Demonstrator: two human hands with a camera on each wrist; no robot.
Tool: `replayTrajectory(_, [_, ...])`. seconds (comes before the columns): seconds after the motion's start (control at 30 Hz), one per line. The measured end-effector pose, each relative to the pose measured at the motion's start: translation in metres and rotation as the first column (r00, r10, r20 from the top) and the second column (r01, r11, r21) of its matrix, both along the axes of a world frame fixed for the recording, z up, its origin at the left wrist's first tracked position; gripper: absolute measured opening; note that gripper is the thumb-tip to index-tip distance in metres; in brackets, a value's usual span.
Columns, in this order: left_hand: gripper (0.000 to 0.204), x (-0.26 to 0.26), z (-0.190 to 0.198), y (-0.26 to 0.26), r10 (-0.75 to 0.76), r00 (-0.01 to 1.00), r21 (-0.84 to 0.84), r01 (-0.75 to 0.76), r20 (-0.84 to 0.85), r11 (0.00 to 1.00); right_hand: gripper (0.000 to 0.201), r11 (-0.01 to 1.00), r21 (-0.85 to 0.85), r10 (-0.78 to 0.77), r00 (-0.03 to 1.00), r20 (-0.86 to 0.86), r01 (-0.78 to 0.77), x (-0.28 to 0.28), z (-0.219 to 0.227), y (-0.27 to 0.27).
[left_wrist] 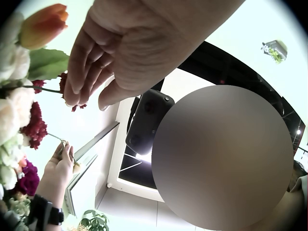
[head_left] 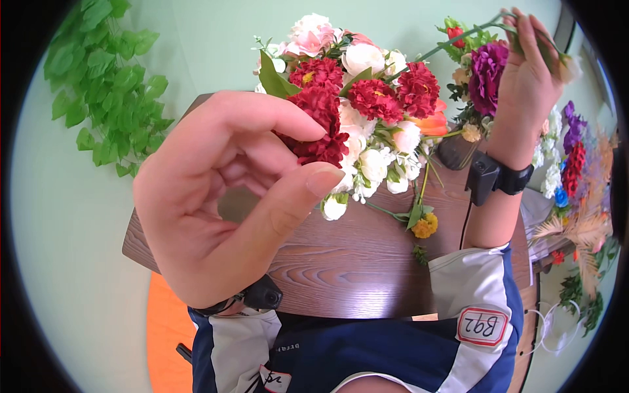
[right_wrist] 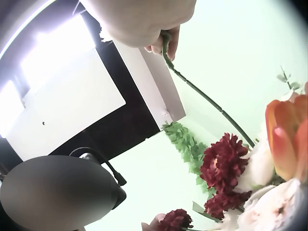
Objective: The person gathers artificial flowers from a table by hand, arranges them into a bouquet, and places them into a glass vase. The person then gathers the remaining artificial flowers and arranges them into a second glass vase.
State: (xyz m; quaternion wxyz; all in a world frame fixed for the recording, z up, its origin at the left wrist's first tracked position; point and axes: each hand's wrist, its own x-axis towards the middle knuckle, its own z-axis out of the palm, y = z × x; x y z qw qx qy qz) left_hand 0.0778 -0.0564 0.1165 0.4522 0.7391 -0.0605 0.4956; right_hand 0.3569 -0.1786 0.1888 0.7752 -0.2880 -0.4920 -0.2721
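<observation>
My left hand (head_left: 229, 190) is raised at the left of the bouquet, thumb apart from the bent fingers. Its fingertips are beside a dark red flower (head_left: 321, 118); contact is unclear. In the left wrist view that hand (left_wrist: 125, 53) partly covers a red bloom. Up at the right, my right hand (head_left: 531, 72) pinches a long green stem (head_left: 452, 42), which slants down to the bouquet; a whitish bloom (head_left: 570, 69) hangs by the fingers. The right wrist view shows the stem (right_wrist: 207, 96) running from the right hand (right_wrist: 159, 29) towards white and orange flowers.
The brown wooden table (head_left: 341, 262) lies below the bouquet of white roses (head_left: 373, 164). A yellow flower (head_left: 424, 226) hangs over the tabletop. Purple flowers (head_left: 488, 78) stand behind the right forearm. Green leaves (head_left: 105, 85) hang on the left wall, and more flowers (head_left: 573, 170) are at the far right.
</observation>
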Motion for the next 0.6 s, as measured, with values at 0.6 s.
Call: replayTrajectory(0.6, [0.019, 0.001, 0.0, -0.002, -0.022, 0.999, -0.009, 0.022, -0.047, 1.0, 0.01, 0.728, -0.685, 0.035, 0.999, 0.035, -0.002, -0.048, -0.041, 0.04])
